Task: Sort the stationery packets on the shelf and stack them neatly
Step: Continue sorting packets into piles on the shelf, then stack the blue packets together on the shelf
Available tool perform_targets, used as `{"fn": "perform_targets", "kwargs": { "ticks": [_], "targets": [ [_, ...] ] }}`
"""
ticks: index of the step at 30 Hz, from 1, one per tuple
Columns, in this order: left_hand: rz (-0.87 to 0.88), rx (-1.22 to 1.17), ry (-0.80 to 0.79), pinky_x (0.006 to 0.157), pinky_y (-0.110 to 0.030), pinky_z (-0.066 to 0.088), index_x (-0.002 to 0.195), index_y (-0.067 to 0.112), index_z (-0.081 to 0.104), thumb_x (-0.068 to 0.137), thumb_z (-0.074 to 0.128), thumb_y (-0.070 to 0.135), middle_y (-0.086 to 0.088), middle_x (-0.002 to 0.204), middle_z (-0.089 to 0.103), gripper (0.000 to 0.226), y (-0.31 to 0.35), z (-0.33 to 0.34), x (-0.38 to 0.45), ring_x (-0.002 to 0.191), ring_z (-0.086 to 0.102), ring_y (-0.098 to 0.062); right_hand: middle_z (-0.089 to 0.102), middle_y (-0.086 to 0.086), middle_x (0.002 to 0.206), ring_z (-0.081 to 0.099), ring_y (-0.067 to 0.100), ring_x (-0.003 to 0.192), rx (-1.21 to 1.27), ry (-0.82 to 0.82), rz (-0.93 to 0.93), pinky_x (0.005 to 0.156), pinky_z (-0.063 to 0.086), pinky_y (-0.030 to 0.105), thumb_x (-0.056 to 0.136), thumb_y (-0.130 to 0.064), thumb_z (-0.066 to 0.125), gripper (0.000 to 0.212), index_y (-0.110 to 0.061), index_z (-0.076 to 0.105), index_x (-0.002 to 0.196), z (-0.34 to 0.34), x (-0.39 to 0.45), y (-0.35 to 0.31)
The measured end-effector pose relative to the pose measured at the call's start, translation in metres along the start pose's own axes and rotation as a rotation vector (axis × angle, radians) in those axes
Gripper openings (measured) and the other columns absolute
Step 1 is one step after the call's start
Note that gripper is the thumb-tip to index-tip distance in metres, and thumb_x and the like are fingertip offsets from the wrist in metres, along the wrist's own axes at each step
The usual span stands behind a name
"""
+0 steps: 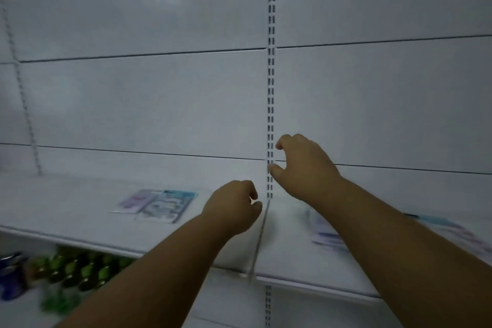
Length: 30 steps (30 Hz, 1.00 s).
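White shelf [80, 210] | packets [157, 205] lying flat left, blurred packets [330, 237] right | left hand [234, 208] loosely curled, empty | right hand [306, 165] fingers [279, 145] half-spread, empty | advice: gather by type, square edges before stacking.

Two flat packets [157, 205] lie on the white shelf [66, 210], left of the slotted upright [270, 88]: a lilac one, overlapped on its right by a pale blue-edged one, both flat and skewed. Right of the upright, more packets [452, 231] lie flat, partly hidden by an arm and too blurred to read.
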<state>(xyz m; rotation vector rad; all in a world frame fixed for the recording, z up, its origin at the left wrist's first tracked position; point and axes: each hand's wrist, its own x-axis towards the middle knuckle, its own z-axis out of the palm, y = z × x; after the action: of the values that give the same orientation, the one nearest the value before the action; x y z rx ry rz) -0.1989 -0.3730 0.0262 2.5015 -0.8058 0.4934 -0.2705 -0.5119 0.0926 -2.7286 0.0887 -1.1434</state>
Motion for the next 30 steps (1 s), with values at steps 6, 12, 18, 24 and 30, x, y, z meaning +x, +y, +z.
{"fn": "perform_targets", "kwargs": {
  "ticks": [6, 12, 18, 24, 30],
  "targets": [
    [-0.14, 0.14, 0.065, 0.064, -0.023, 0.044, 0.101, 0.024, 0.064, 0.087, 0.059, 0.041, 0.003, 0.097, 0.066, 0.022, -0.164, -0.068, -0.042, 0.083, 0.059, -0.013, 0.056, 0.006, 0.112, 0.056, 0.026, 0.097, 0.037, -0.073, -0.123, 0.073, 0.045, 0.035, 0.083, -0.047, 0.059, 0.044, -0.018, 0.053, 0.117, 0.076, 0.032, -0.153],
    [-0.212, 0.172, 0.057, 0.071, -0.026, 0.043, 0.104, 0.022, 0.062, 0.09, 0.054, 0.042, 0.0, 0.1, 0.064, 0.026, -0.247, -0.088, -0.036, 0.083, 0.056, -0.015, 0.056, 0.005, 0.111, 0.055, 0.025, 0.094, 0.028, -0.186, -0.107, 0.073, 0.045, 0.034, 0.083, -0.048, 0.059, 0.045, -0.019, 0.052, 0.116, 0.126, 0.054, -0.213],
    [-0.386, 0.363, -0.031, 0.089, -0.037, 0.044, 0.117, 0.016, 0.057, 0.091, 0.042, 0.052, -0.008, 0.117, 0.057, 0.047, -0.294, -0.072, 0.006, 0.107, 0.053, -0.026, 0.057, 0.006, 0.114, 0.057, 0.026, 0.1, -0.015, -0.264, -0.106, 0.074, 0.043, 0.034, 0.083, -0.048, 0.059, 0.046, -0.018, 0.052, 0.117, 0.169, 0.075, -0.214],
    [-0.491, 0.395, -0.203, 0.08, -0.032, 0.044, 0.106, 0.021, 0.068, 0.077, 0.046, 0.068, -0.002, 0.1, 0.066, 0.059, -0.315, -0.052, 0.044, 0.095, 0.06, -0.023, 0.057, 0.007, 0.113, 0.057, 0.026, 0.097, -0.033, -0.356, -0.05, 0.073, 0.043, 0.033, 0.083, -0.05, 0.059, 0.046, -0.018, 0.052, 0.116, 0.205, 0.091, -0.201],
    [-0.449, 0.242, -0.271, 0.097, -0.035, 0.046, 0.115, 0.016, 0.065, 0.08, 0.063, 0.047, -0.008, 0.122, 0.064, 0.047, -0.325, -0.052, 0.068, 0.113, 0.059, -0.027, 0.058, 0.006, 0.109, 0.057, 0.025, 0.095, -0.068, -0.363, 0.037, 0.075, 0.046, 0.035, 0.082, -0.053, 0.06, 0.047, -0.018, 0.054, 0.112, 0.224, 0.091, -0.196]
  ]
}}
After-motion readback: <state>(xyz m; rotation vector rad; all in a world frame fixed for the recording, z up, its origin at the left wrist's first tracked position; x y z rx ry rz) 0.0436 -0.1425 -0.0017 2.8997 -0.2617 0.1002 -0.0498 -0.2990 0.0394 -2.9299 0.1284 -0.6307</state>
